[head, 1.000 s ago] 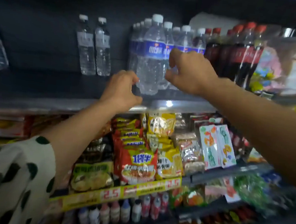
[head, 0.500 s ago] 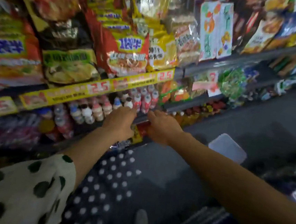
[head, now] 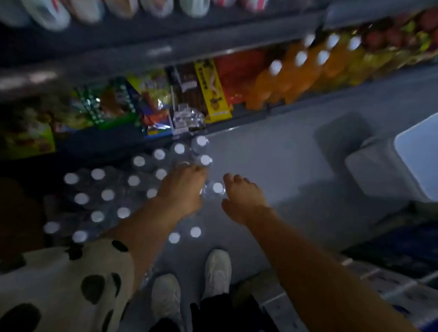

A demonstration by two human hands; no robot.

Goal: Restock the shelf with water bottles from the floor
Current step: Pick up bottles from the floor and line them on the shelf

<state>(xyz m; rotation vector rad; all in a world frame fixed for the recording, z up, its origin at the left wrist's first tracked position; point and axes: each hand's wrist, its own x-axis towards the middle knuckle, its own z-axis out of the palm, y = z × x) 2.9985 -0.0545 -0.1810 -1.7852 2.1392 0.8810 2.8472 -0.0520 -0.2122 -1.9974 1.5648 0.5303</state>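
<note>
Both arms stretched straight down. The left hand (head: 181, 189) sits over the water bottles (head: 118, 196) clustered on the floor (head: 280, 155) by the shelf's bottom edge, the right hand (head: 241, 197) just beside one cap. Too blurry to tell if the fingers grasp anything.

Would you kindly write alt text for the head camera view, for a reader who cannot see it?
Both hands reach down to water bottles standing white-capped on the grey floor: the left hand over the caps, the right hand beside one bottle, neither visibly holding any. Low shelves hold snacks and orange drinks; white shoes show below.
</note>
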